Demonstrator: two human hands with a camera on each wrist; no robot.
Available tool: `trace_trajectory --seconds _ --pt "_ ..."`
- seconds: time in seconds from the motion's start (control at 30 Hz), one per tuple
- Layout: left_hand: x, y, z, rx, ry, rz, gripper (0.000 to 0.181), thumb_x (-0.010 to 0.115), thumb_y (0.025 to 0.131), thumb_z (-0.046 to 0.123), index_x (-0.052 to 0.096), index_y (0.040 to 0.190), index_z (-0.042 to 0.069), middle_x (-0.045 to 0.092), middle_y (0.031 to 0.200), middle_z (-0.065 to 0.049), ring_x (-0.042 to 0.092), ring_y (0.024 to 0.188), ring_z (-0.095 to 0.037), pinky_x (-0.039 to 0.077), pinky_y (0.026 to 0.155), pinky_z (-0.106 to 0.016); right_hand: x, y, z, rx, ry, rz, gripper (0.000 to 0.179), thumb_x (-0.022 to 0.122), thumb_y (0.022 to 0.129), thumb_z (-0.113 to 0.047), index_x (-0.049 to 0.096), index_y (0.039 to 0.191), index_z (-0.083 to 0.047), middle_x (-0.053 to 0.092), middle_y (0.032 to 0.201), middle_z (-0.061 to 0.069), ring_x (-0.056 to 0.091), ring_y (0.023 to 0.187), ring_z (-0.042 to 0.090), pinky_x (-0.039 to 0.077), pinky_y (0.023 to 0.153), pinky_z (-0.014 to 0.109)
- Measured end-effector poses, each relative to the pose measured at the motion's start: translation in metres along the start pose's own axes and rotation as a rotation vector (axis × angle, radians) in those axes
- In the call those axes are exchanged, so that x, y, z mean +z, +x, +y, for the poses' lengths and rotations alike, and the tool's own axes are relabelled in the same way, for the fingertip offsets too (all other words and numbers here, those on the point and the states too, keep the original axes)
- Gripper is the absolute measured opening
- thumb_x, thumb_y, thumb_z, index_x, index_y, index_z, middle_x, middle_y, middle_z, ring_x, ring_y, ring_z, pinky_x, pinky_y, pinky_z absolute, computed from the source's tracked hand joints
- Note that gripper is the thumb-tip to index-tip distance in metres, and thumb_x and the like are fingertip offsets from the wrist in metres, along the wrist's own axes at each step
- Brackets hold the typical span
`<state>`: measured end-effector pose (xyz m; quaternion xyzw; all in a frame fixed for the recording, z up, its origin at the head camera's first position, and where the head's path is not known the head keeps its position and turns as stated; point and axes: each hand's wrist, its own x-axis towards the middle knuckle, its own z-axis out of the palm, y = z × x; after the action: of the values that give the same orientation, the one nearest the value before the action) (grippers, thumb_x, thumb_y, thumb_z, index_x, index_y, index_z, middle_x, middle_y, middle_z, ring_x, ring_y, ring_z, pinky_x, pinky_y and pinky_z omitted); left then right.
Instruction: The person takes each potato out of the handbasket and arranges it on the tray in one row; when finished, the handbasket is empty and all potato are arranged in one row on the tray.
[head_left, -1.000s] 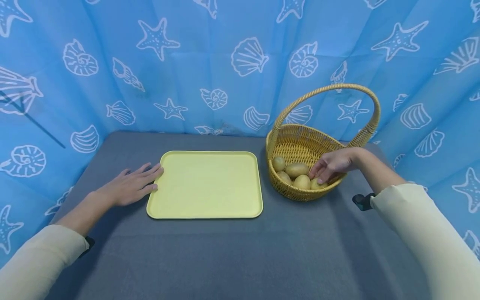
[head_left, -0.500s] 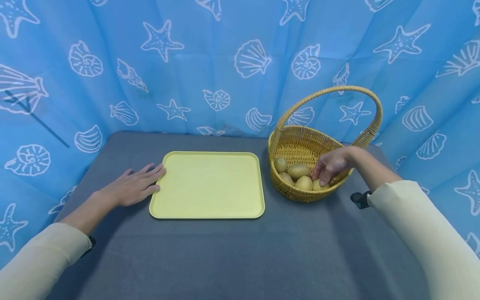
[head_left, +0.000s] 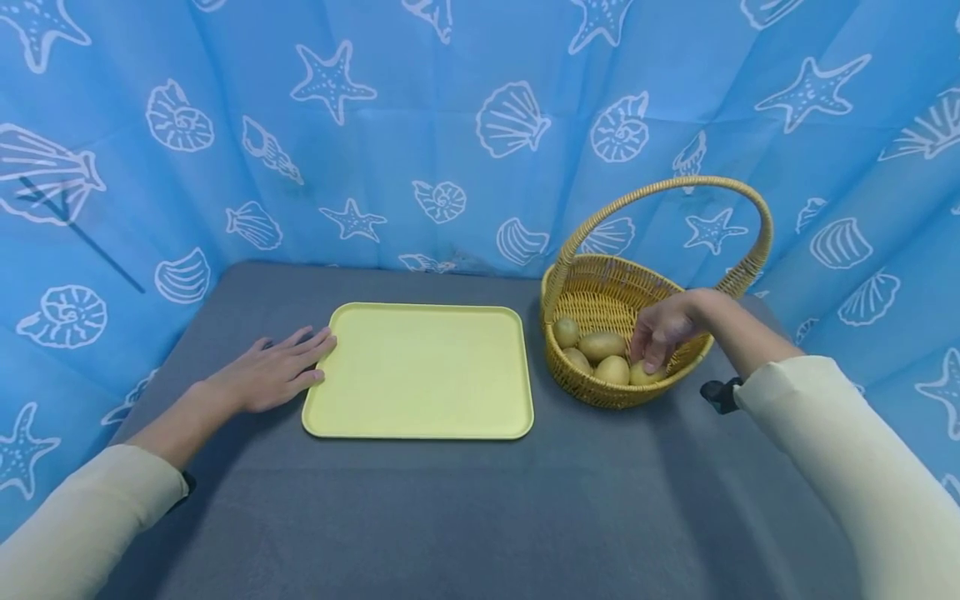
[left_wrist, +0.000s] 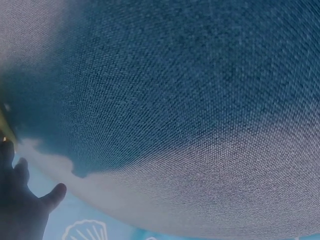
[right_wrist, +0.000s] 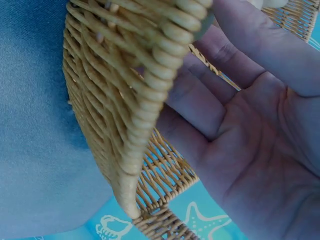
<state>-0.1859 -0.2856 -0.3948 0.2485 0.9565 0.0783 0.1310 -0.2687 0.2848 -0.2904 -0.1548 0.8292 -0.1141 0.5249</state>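
My left hand [head_left: 273, 372] lies with spread, straight fingers at the left edge of the pale yellow tray [head_left: 420, 371]. In the left wrist view only a dark part of that hand [left_wrist: 22, 200] shows at the lower left corner. On the right, my right hand [head_left: 663, 329] reaches down into a wicker basket [head_left: 600, 279]. Its thumb and fingers are bent around a potato [head_left: 645, 374] at the basket's front right. Several more potatoes [head_left: 602, 345] lie beside it. The basket's woven wall [right_wrist: 117, 85] hides the fingertips in the right wrist view.
The basket's tall arched handle [head_left: 675, 185] rises behind the right hand and wrist. A grey cloth [head_left: 420, 517] covers the table. Along the back and sides hangs a blue curtain [head_left: 420, 100] with white shells and starfish.
The head view has shifted slightly, so the tray and basket appear a little farther right. My right hand has settled closer around the potato, while the left stays at the tray's edge.
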Motion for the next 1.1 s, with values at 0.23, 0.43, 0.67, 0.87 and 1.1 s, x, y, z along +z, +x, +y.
trace_trajectory --seconds 0.23,0.43,0.67,0.87,1.1 --pt "-0.004 0.000 0.004 0.003 -0.001 0.002 0.067 0.040 0.106 0.047 0.025 0.159 0.010 0.022 0.163 -0.016 0.017 0.149 -0.042 0.014 0.107 -0.075 -0.003 -0.015 -0.008 -0.094 -0.160 0.055 0.046 0.075 0.089 -0.022 0.064 0.126 0.003 0.064 0.125 0.015 0.058 0.117 0.033 0.044 0.101 0.054" --pt "-0.003 0.000 0.003 0.001 0.003 -0.002 0.067 0.040 0.106 0.047 0.025 0.159 0.009 0.022 0.163 -0.016 0.018 0.148 -0.043 0.014 0.107 -0.075 -0.004 -0.031 -0.022 -0.162 -0.224 0.119 0.045 0.077 0.087 -0.021 0.065 0.123 0.004 0.067 0.121 0.015 0.061 0.115 0.036 0.047 0.099 0.053" --pt "0.000 0.001 0.001 0.004 0.014 0.004 0.066 0.039 0.107 0.046 0.024 0.159 0.009 0.022 0.163 -0.016 0.018 0.148 -0.043 0.015 0.107 -0.075 0.003 -0.052 -0.036 -0.308 -0.191 0.295 0.048 0.076 0.087 -0.023 0.065 0.126 0.002 0.066 0.124 0.013 0.062 0.116 0.034 0.048 0.100 0.050" --pt "0.000 0.000 0.001 -0.002 0.008 0.002 0.065 0.038 0.107 0.046 0.023 0.159 0.010 0.020 0.164 -0.014 0.016 0.149 -0.041 0.014 0.107 -0.075 0.018 -0.054 -0.047 -0.486 -0.133 0.437 0.045 0.075 0.090 -0.018 0.063 0.129 0.001 0.066 0.125 0.010 0.063 0.117 0.030 0.050 0.098 0.043" --pt "0.000 0.000 0.001 -0.001 0.003 -0.002 0.066 0.039 0.107 0.046 0.023 0.159 0.010 0.020 0.164 -0.015 0.016 0.149 -0.042 0.014 0.107 -0.075 0.042 -0.030 -0.062 -0.609 -0.130 0.603 0.041 0.074 0.092 -0.014 0.064 0.130 -0.004 0.069 0.121 0.003 0.065 0.114 0.023 0.050 0.098 0.045"
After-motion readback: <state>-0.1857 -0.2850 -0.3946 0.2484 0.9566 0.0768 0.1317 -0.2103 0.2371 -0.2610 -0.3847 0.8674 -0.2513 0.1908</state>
